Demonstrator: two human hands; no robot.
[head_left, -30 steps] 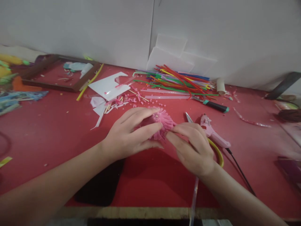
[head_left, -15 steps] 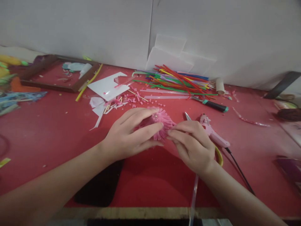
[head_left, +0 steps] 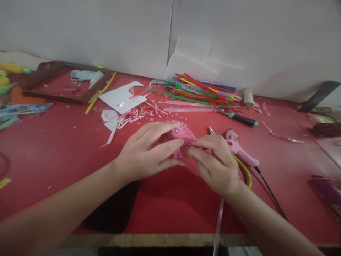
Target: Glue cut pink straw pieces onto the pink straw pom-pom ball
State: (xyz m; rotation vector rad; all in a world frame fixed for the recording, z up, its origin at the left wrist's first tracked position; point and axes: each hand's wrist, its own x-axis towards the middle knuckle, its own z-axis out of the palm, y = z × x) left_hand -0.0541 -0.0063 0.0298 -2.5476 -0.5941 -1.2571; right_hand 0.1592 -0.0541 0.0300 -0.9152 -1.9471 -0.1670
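A pink fringed pom-pom-like flower [head_left: 183, 132] with a small pale centre is held above the red table. Around its left side and top curl the fingers of my left hand [head_left: 149, 149], closed on it. My right hand [head_left: 217, 160] pinches the strands at the flower's right edge between thumb and fingertips. Just beyond the right hand lie a pink glue gun [head_left: 241, 151] with a black cord and scissors with a yellow handle [head_left: 245, 170], partly hidden by that hand.
Pipe cleaners [head_left: 202, 90] in several colours lie at the back, near a cutter with a black handle [head_left: 243, 120]. White card [head_left: 122, 97] and pink scraps are left of them. A dark wooden frame [head_left: 55, 94] stands back left; a black flat object [head_left: 113, 209] lies under my left forearm.
My right hand has shifted slightly left, closer in on the flower's edge. The left hand keeps its hold almost unmoved.
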